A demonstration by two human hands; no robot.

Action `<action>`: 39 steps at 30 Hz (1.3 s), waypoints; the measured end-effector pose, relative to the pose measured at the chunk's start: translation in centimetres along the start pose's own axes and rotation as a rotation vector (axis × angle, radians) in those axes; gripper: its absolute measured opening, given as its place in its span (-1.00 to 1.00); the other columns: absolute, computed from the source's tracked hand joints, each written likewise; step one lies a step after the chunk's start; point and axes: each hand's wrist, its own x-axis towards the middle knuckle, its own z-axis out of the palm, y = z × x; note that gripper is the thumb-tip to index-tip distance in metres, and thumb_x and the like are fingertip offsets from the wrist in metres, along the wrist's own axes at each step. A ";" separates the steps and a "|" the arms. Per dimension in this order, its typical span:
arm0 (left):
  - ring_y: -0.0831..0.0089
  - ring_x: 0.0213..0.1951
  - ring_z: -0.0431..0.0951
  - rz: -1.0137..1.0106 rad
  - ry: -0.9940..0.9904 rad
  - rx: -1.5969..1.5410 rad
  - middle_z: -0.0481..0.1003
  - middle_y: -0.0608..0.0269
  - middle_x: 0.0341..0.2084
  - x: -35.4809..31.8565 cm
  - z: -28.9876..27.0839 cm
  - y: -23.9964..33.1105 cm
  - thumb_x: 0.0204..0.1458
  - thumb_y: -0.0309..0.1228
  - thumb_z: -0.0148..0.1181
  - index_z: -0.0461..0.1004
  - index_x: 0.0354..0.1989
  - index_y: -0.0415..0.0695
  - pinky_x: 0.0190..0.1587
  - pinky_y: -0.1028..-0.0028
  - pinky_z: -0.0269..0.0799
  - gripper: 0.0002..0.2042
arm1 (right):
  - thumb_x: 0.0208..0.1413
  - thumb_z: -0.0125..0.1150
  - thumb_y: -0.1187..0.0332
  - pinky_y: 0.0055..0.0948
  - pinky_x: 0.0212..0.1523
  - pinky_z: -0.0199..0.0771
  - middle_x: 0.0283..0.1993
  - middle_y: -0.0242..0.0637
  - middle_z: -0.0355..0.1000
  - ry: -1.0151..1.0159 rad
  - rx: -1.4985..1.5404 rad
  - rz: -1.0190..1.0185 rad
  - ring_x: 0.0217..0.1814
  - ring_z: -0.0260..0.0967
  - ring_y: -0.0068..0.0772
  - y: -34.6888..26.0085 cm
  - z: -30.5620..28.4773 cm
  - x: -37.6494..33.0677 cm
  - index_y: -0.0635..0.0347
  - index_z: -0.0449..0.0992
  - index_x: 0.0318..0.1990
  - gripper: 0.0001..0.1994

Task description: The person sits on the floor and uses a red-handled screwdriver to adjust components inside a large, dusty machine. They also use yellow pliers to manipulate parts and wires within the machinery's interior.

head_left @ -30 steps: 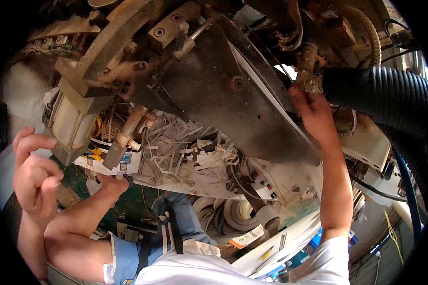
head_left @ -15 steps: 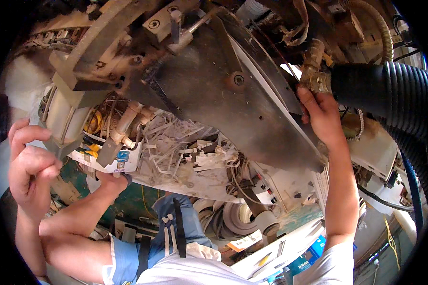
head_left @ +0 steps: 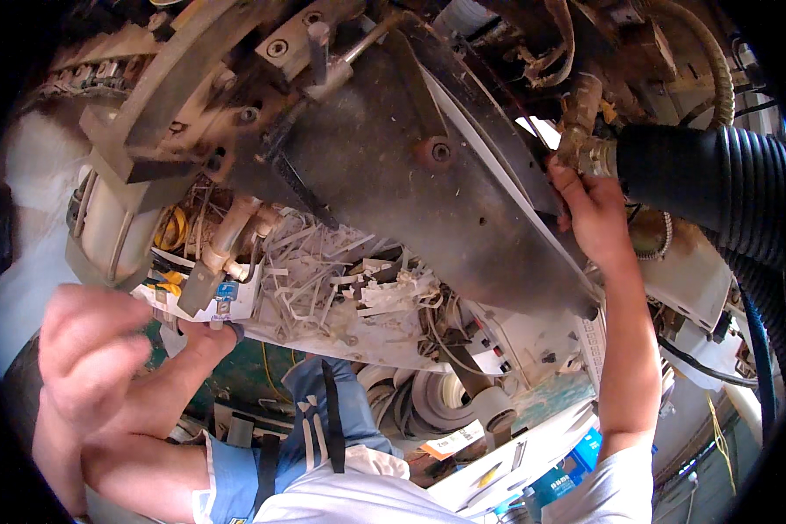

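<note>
My left hand point(head_left: 92, 345) hangs over my bare leg, below a pale metal cylinder point(head_left: 118, 227). Motion smears its fingers, so whether they hold anything does not show. My right hand point(head_left: 596, 210) reaches to the far right, fingers closed at the edge of a dark metal plate point(head_left: 367, 175), just below a dusty brass-coloured pipe fitting point(head_left: 576, 144). What its fingers grip is hidden behind the plate edge and knuckles. A thick black ribbed hose point(head_left: 699, 175) joins the machine close to that hand.
Thin paper-like offcuts point(head_left: 301, 271) heap up under the plate. Rolls of edging strip point(head_left: 428, 402) lie near my knee. A white cabinet panel point(head_left: 498, 476) leans at the lower right, beside blue boxes point(head_left: 559, 480). Cables and a braided conduit point(head_left: 723, 87) run along the right.
My left hand has dropped from beside the metal cylinder and swung slightly right, now blurred. My right hand keeps its place at the plate edge. The view has shifted a little.
</note>
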 end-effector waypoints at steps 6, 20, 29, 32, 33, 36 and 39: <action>-0.25 0.30 0.33 -0.168 0.093 0.250 0.32 -0.32 0.29 -3.5 0.4 -4.8 0.24 0.00 0.19 0.20 0.43 -0.18 0.34 -0.09 0.18 -0.30 | 0.34 0.26 0.08 -0.49 -0.52 0.24 -0.50 -0.48 0.40 0.055 -0.001 0.001 -0.54 0.30 -0.62 1.1 -0.5 0.1 0.17 0.56 -0.33 -0.66; -0.33 0.39 0.23 0.002 0.108 0.201 0.26 -0.20 0.39 -1.5 3.4 -7.8 0.18 -0.02 0.11 0.18 0.47 -0.07 0.34 -0.27 0.13 -0.29 | 0.30 0.33 0.26 -0.54 -0.29 0.45 -0.17 -0.47 0.52 0.064 0.162 -0.105 -0.29 0.40 -0.64 2.1 0.2 -0.6 0.16 0.57 0.00 -0.76; -0.32 0.35 0.30 0.054 0.107 0.148 0.34 -0.16 0.34 -2.3 3.8 -8.5 0.15 -0.07 0.10 0.28 0.37 -0.11 0.28 -0.24 0.27 -0.37 | 0.32 0.32 0.17 -0.54 -0.36 0.42 -0.26 -0.46 0.51 0.072 0.128 -0.107 -0.36 0.40 -0.62 2.1 0.2 -0.6 0.18 0.55 -0.04 -0.73; -0.31 0.34 0.32 0.052 0.094 0.144 0.37 -0.14 0.31 -2.4 4.2 -8.7 0.15 -0.08 0.09 0.32 0.33 -0.11 0.27 -0.24 0.28 -0.40 | 0.32 0.31 0.13 -0.54 -0.38 0.40 -0.30 -0.46 0.49 0.083 0.123 -0.052 -0.38 0.39 -0.61 1.1 0.7 -0.8 0.19 0.55 -0.06 -0.70; -0.31 0.33 0.32 0.049 0.081 0.147 0.38 -0.13 0.30 -2.4 4.1 -8.6 0.16 -0.09 0.09 0.33 0.32 -0.11 0.27 -0.24 0.28 -0.42 | 0.32 0.31 0.13 -0.54 -0.37 0.41 -0.30 -0.45 0.49 0.077 0.115 -0.051 -0.38 0.39 -0.61 0.8 0.5 -0.9 0.19 0.55 -0.05 -0.70; -0.30 0.32 0.34 0.047 0.090 0.140 0.39 -0.11 0.29 -2.5 4.7 -8.7 0.16 -0.09 0.08 0.35 0.30 -0.11 0.26 -0.24 0.29 -0.43 | 0.32 0.31 0.13 -0.53 -0.36 0.41 -0.28 -0.45 0.49 0.071 0.098 -0.048 -0.35 0.40 -0.61 0.4 0.3 -1.1 0.19 0.55 -0.04 -0.69; -0.30 0.31 0.35 0.038 0.075 0.162 0.40 -0.12 0.28 -2.2 3.0 -8.0 0.14 -0.12 0.09 0.36 0.28 -0.12 0.26 -0.24 0.30 -0.45 | 0.31 0.33 0.13 -0.52 -0.33 0.41 -0.28 -0.44 0.49 0.059 0.151 -0.064 -0.32 0.41 -0.61 0.8 0.3 -0.8 0.20 0.56 -0.03 -0.69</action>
